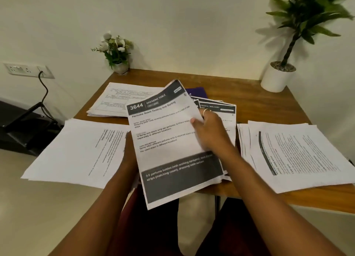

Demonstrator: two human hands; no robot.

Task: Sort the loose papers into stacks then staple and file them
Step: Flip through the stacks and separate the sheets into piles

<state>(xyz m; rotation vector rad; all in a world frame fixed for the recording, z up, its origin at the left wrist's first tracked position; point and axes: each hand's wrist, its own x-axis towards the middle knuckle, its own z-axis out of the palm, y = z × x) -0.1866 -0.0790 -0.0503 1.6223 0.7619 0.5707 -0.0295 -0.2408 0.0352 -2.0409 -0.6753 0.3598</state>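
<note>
- My left forearm: bare, reaching up from the lower left; wrist visible, my left hand [128, 140] mostly hidden behind a sheet [169, 140], grip not readable.
- My right forearm: bare, reaching up from the lower right, angled inward.
- My right hand [208, 130]: back up, thumb tip pressed on the sheet's face, fingers curled behind its right edge, pinching it.
- Ring on one right finger.

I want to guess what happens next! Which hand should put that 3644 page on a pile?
Probably the right hand: its fingers already pinch the 3644 page. The left hand is mostly hidden beneath the page.
</note>
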